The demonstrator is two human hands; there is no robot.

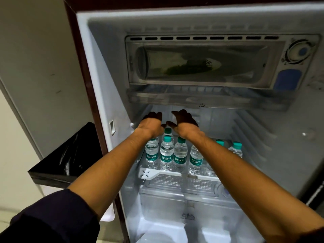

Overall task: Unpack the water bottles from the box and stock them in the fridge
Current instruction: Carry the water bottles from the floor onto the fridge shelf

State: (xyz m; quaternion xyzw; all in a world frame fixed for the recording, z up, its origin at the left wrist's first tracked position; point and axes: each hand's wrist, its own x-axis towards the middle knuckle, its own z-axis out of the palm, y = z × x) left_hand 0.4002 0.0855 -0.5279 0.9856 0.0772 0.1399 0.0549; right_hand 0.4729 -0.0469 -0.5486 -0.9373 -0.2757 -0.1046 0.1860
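Note:
The fridge (pixel 105 88) stands open in front of me. Several small water bottles (pixel 166 155) with teal caps and Bisleri labels stand upright in rows on its white wire shelf (pixel 168 173). Both my arms reach in above them. My left hand (pixel 151 122) hovers over the back left of the shelf, fingers extended into the shadow and holding nothing. My right hand (pixel 184 121) is beside it, fingers spread and empty, just above a bottle cap (pixel 168 131). Bottles behind my hands are hidden. The box is not in view.
A freezer compartment (pixel 201 60) with a clear flap sits above the shelf, a drip tray (pixel 206 99) under it. A temperature dial (pixel 298 51) is at the upper right. A crisper cover (pixel 175 195) lies below the shelf. A black-lined bin (pixel 70 155) stands left of the fridge.

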